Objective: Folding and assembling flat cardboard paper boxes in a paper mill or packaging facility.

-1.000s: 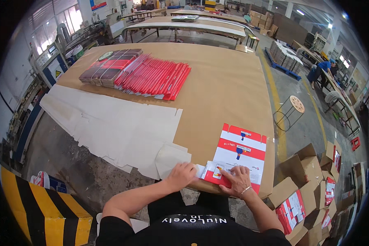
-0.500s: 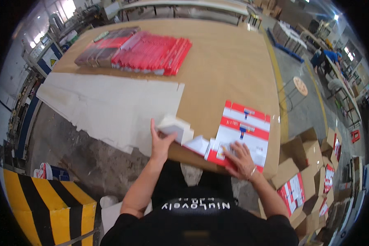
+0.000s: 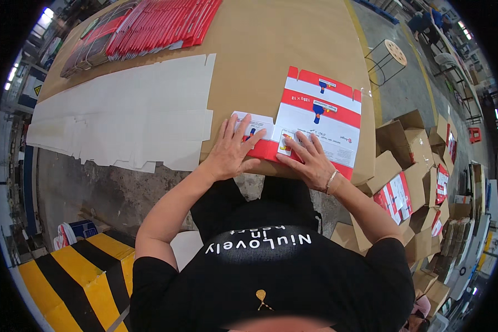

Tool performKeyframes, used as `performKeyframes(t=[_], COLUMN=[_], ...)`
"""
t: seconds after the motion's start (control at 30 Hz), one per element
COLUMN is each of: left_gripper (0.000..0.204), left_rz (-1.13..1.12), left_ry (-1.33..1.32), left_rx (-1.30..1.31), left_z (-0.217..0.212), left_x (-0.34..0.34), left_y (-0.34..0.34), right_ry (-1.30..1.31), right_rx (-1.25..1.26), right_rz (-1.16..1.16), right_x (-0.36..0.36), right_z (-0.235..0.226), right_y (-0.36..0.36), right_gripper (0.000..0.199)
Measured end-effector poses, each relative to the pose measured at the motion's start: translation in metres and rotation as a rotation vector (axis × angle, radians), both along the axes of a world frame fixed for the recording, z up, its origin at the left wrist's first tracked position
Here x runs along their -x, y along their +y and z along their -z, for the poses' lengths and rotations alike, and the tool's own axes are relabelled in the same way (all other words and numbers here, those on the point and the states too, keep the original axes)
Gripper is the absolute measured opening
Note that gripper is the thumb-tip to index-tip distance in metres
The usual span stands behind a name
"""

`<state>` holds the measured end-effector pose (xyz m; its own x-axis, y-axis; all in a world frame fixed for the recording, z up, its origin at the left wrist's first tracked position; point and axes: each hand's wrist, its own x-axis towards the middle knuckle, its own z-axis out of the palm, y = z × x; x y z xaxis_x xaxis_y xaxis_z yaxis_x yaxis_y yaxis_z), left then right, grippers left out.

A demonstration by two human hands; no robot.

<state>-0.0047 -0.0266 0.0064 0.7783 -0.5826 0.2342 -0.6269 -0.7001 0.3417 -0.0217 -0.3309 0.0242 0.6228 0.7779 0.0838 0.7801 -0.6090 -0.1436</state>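
A red and white printed cardboard box blank [image 3: 337,130] lies flat at the near edge of the table. My left hand [image 3: 230,145] rests spread on its narrow left flap [image 3: 258,128], with the thumb apart. On the blank's lower part lies my right hand [image 3: 310,157], fingers stretched out and flat, a bracelet at its wrist. Parts of the flap and the lower panel are hidden under my hands. Left of my left hand is a large plain white cardboard sheet [image 3: 133,113].
Many folded red cartons [image 3: 163,25] lie in a row at the far left of the brown-covered table [image 3: 276,33]. Open brown boxes [image 3: 409,144] are piled on the right. A stool [image 3: 395,52] stands beyond them. A yellow-black striped block [image 3: 83,276] is at the lower left.
My left hand has moved right onto the blank, and its left flap, raised before, now lies flat. My right hand stays on the blank. The view has tilted downward.
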Motion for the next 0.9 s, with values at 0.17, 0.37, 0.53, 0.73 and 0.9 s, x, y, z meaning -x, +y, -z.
performKeyframes(t=[0.17,0.37,0.53,0.73,0.9], left_gripper=[0.061,0.053,0.054,0.062,0.069], left_rz=[-0.085,-0.161,-0.179,-0.272,-0.499], left_ry=[-0.074,-0.003,-0.006,0.202,-0.08], left_rx=[-0.132,-0.179,-0.243,-0.33,0.061], left_z=[0.005,-0.004,-0.01,-0.038,-0.01], left_x=[0.001,0.001,-0.001,-0.026,-0.017], left_y=[-0.009,-0.017,-0.028,-0.045,-0.019], right_ry=[0.061,0.107,0.096,0.144,-0.238], right_rx=[0.08,0.113,0.096,0.08,-0.15], right_rz=[-0.012,-0.034,-0.034,-0.056,0.582], right_x=[-0.002,-0.004,-0.006,-0.025,-0.139], right_z=[-0.006,-0.011,-0.007,-0.018,0.002], right_y=[0.002,0.003,0.0,-0.001,-0.098], right_gripper=[0.082,0.079,0.078,0.077,0.051])
